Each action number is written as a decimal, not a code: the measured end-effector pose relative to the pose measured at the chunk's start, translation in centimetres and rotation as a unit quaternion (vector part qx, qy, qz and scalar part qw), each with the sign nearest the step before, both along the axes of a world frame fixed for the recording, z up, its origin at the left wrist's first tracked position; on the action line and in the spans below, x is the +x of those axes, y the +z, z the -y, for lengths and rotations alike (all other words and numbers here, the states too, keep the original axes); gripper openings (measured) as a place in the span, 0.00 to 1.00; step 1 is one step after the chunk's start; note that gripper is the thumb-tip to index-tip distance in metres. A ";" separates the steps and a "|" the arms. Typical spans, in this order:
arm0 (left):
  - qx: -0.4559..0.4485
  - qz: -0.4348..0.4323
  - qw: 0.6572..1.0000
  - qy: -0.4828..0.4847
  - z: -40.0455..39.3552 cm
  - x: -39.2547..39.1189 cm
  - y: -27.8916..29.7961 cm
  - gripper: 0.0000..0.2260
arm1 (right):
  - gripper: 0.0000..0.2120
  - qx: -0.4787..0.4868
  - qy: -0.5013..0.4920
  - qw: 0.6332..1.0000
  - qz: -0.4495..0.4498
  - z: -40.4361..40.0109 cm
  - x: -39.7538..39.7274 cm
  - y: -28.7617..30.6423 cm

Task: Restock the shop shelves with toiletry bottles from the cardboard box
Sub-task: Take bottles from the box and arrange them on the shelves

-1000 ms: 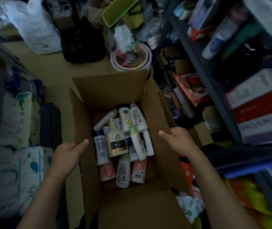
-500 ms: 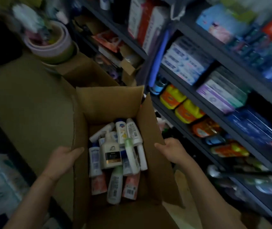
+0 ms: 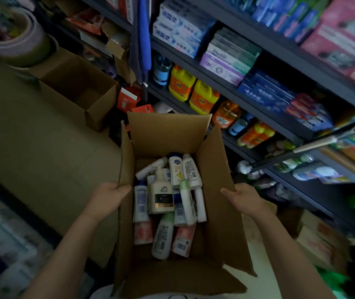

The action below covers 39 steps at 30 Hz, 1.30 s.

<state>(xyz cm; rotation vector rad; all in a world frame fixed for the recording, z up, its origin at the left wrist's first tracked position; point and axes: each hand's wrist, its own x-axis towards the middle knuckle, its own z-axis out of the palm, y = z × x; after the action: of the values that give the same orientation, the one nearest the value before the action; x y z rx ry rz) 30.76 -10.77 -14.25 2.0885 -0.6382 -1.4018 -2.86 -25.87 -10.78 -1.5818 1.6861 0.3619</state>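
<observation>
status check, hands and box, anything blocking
Left hand and right hand grip the cardboard box by its side flaps. Toiletry bottles all inside, none picked. Nothing in the way.

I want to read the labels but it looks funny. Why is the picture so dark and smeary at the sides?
Head view: dim light, no glare; the cardboard box and pump bottle in the middle are fairly sharp, while the shelves on the right and the packs at lower left smear from motion blur. The wide lens bends the shelf edges.
</observation>
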 end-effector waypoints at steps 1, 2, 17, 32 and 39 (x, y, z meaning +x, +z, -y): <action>0.000 0.011 1.000 -0.009 -0.2 -1.8 0.2 0.24 | 0.19 -0.007 -0.008 1.000 0.004 -0.5 -1.8 0.1; -0.001 0.022 1.000 -0.013 -0.4 -3.5 0.3 0.23 | 0.19 -0.018 -0.011 1.000 0.010 -0.8 -3.5 0.2; 0.025 -0.055 0.998 0.016 1.6 -23.1 -2.8 0.15 | 0.21 -0.057 0.069 0.994 -0.056 3.4 -21.2 0.1; 0.079 0.016 0.996 0.042 8.8 -34.4 -5.8 0.23 | 0.21 -0.017 0.063 0.997 -0.039 11.4 -32.0 -6.7; 0.073 0.030 0.981 0.177 6.8 -44.3 -8.3 0.16 | 0.21 -0.036 0.216 0.976 -0.013 17.3 -35.2 -9.3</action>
<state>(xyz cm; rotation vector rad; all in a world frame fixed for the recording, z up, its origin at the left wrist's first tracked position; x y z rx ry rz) -13.51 -17.52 -22.53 2.2314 -0.1747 -1.2164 -38.02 -43.19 -20.12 -2.0064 1.3755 0.5457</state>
